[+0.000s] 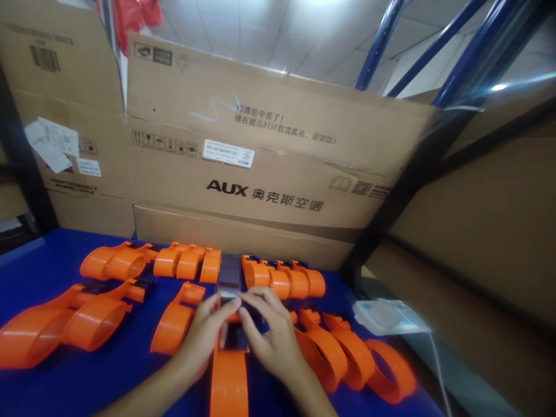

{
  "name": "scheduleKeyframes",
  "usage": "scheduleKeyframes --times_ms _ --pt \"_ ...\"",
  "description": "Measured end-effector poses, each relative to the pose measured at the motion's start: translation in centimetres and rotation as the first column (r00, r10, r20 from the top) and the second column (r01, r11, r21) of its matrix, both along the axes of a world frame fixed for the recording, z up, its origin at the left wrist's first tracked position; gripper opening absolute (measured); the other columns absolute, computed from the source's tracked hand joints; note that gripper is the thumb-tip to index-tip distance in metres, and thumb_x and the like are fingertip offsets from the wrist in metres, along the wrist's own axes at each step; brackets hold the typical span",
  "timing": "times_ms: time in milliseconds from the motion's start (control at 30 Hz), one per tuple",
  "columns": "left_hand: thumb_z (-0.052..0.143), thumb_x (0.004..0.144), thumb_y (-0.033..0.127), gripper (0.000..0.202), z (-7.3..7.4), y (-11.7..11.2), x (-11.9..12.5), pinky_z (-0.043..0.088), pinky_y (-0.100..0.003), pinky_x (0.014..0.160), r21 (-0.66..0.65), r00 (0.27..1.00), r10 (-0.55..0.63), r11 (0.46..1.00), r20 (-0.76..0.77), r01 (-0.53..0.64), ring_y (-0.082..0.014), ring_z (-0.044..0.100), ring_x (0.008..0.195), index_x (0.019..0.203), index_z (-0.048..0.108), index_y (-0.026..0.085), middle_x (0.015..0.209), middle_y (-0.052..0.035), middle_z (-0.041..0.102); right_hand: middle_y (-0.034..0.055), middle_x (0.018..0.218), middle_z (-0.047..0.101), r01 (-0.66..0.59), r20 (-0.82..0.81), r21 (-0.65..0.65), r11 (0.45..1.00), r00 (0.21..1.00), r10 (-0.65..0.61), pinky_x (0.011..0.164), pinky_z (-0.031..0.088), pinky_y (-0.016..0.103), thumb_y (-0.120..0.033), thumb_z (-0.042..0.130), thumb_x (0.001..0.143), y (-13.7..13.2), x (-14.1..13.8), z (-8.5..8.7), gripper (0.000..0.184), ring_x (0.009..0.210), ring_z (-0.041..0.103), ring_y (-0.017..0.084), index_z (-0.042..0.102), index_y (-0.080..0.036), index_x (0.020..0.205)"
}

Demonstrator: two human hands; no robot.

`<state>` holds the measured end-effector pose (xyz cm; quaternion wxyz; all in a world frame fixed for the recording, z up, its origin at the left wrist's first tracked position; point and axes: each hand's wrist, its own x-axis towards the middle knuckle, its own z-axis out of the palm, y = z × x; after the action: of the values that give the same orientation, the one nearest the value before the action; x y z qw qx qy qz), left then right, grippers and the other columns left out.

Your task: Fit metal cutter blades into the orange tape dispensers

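At the front middle, both my hands meet over the black end of an orange plastic band (229,382). The fingers of my left hand (204,327) close around its left side, with the thumb reaching over the top. My right hand (273,333) has its thumb and fingers bent against the same end from the right. What the fingertips pinch is partly hidden. Just beyond them lies a dark flat device, like a phone (229,275). Another looped orange band (174,324) rests close to my left hand.
More looped orange bands stand in rows on the blue tabletop (130,382), left (98,318) and right (325,347). A clear plastic box (391,317) with a white cable sits at the right edge. Behind, a cardboard sheet (260,156) forms a wall beside a dark rack post (386,191).
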<state>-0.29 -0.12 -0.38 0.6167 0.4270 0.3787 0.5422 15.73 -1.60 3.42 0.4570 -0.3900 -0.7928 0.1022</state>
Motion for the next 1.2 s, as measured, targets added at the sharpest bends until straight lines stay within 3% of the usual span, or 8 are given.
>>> scheduleKeyframes --times_ms 200,300,400,533,700,867,1033,1200 --pt "0.074 0.078 0.058 0.043 1.1 0.0 -0.1 0.027 -0.02 0.04 -0.078 0.99 0.038 0.997 0.133 -0.028 -0.0065 0.035 0.036 0.074 0.066 0.017 0.043 0.0062 0.045 0.0073 0.101 0.069 0.096 -0.067 0.002 0.995 0.993 -0.096 0.077 0.055 0.032 -0.025 0.059 0.096 0.3 0.2 0.0 0.024 0.088 0.065 0.021 0.069 -0.024 0.118" --pt "0.065 0.079 0.069 0.055 2.1 0.1 -0.7 0.027 -0.022 0.038 -0.119 0.964 -0.053 0.989 0.262 0.087 -0.0083 0.034 0.032 0.065 0.064 0.016 0.035 0.0048 0.039 0.0072 0.096 0.069 0.215 -0.112 -0.024 0.976 0.97 -0.217 0.073 0.054 0.032 -0.029 0.058 0.097 0.4 0.4 -0.1 0.022 0.077 0.063 0.019 0.069 -0.022 0.115" --pt "0.059 0.079 0.074 0.061 2.7 0.1 -1.3 0.023 -0.023 0.035 -0.098 0.918 -0.128 0.98 0.376 0.176 -0.0087 0.03 0.028 0.074 0.069 0.014 0.034 0.0046 0.038 0.0088 0.099 0.069 0.298 -0.09 -0.041 0.954 0.949 -0.301 0.077 0.053 0.034 -0.031 0.059 0.096 0.6 0.5 -0.3 0.021 0.083 0.064 0.022 0.068 -0.021 0.111" --pt "0.057 0.081 0.071 0.059 2.6 0.0 -1.5 0.021 -0.023 0.035 -0.053 0.894 -0.167 0.977 0.416 0.208 -0.0094 0.032 0.028 0.08 0.069 0.014 0.035 0.0035 0.041 0.0081 0.103 0.071 0.249 0.075 -0.072 0.966 0.967 -0.244 0.087 0.05 0.036 -0.028 0.06 0.094 0.8 0.1 -0.7 0.014 0.098 0.063 0.025 0.068 -0.022 0.105" --pt "0.057 0.085 0.068 0.056 1.6 0.4 -1.3 0.021 -0.023 0.036 -0.002 0.897 -0.221 0.971 0.383 0.24 -0.0106 0.035 0.029 0.082 0.07 0.014 0.034 0.0031 0.042 0.0068 0.1 0.069 0.15 0.263 -0.108 0.983 0.958 -0.117 0.086 0.049 0.035 -0.024 0.059 0.094 0.5 -0.7 -1.0 0.007 0.099 0.059 0.025 0.066 -0.023 0.095" --pt "0.052 0.088 0.068 0.059 0.8 0.4 -1.1 0.021 -0.024 0.037 0.019 0.926 -0.231 0.971 0.3 0.237 -0.0103 0.036 0.03 0.07 0.068 0.013 0.033 0.0014 0.043 0.0076 0.101 0.067 0.115 0.326 -0.096 0.989 0.942 -0.077 0.089 0.047 0.037 -0.018 0.059 0.091 0.5 -1.0 -1.2 0.006 0.099 0.057 0.025 0.064 -0.021 0.089" --pt "0.065 0.084 0.06 0.046 0.1 0.1 -0.3 0.025 -0.022 0.037 0.006 0.996 -0.011 1.0 0.089 0.011 -0.0084 0.035 0.031 0.067 0.062 0.017 0.034 0.0039 0.045 0.0065 0.094 0.069 0.179 0.091 -0.11 0.978 0.981 -0.17 0.085 0.047 0.036 -0.022 0.054 0.096 0.6 -0.4 -0.8 0.013 0.094 0.06 0.025 0.067 -0.022 0.091" --pt "0.069 0.081 0.057 0.039 0.0 -0.2 0.1 0.025 -0.02 0.036 0.04 1.0 -0.007 0.999 0.005 0.007 -0.0071 0.034 0.032 0.088 0.067 0.018 0.043 0.0065 0.049 0.005 0.093 0.072 0.045 -0.247 -0.229 0.972 0.964 -0.103 0.079 0.05 0.031 -0.037 0.05 0.101 0.6 0.0 -0.3 0.026 0.088 0.065 0.022 0.071 -0.021 0.101"
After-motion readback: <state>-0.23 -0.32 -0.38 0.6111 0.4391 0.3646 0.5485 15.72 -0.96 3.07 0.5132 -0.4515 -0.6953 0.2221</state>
